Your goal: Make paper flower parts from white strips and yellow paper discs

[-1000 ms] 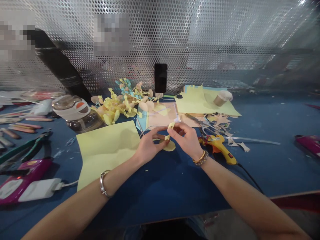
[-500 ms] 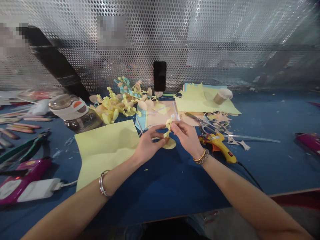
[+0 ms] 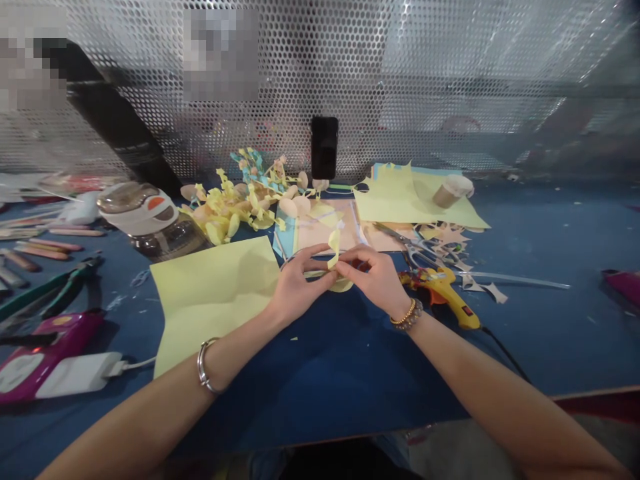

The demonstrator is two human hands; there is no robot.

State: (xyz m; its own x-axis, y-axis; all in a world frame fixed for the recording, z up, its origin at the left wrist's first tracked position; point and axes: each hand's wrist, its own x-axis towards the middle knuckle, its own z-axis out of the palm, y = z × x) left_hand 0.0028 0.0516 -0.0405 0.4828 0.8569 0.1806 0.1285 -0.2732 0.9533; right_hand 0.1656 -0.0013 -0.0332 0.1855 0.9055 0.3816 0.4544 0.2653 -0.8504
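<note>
Left hand (image 3: 300,283) is half closed, fingers curled, pinching a narrow yellow paper strip (image 3: 333,250) from the left. Right hand (image 3: 373,283) is also half closed, and its fingertips (image 3: 345,265) meet the strip from the other side, so we read both hands as having hold of it. The strip stands up between the two hands, curled and roughly upright. Under the hands, we see a pale yellow paper disc (image 3: 343,287), mostly hidden; we can't tell if it's joined to the strip.

Silver bangle (image 3: 205,363) on the left wrist, beaded bracelets (image 3: 407,315) on the right. Hands are over a dark blue work mat (image 3: 320,400). Just left of the left hand lies a big folded yellow sheet (image 3: 213,300). Just right of the right hand sits a yellow hot glue gun (image 3: 440,290), its black cord (image 3: 505,350) running off to the right, with scissors (image 3: 420,243) and star-shaped paper scraps (image 3: 445,235) beyond it. Further ahead we have a heap of yellow and peach paper flowers (image 3: 230,207), a second yellow sheet (image 3: 400,203) with a small tan cylinder (image 3: 446,195) on it, and a phone (image 3: 325,148) standing against a perforated metal panel (image 3: 320,67). Far left: pliers (image 3: 55,290), and a magenta device (image 3: 25,373) beside a white power adapter (image 3: 77,375).
</note>
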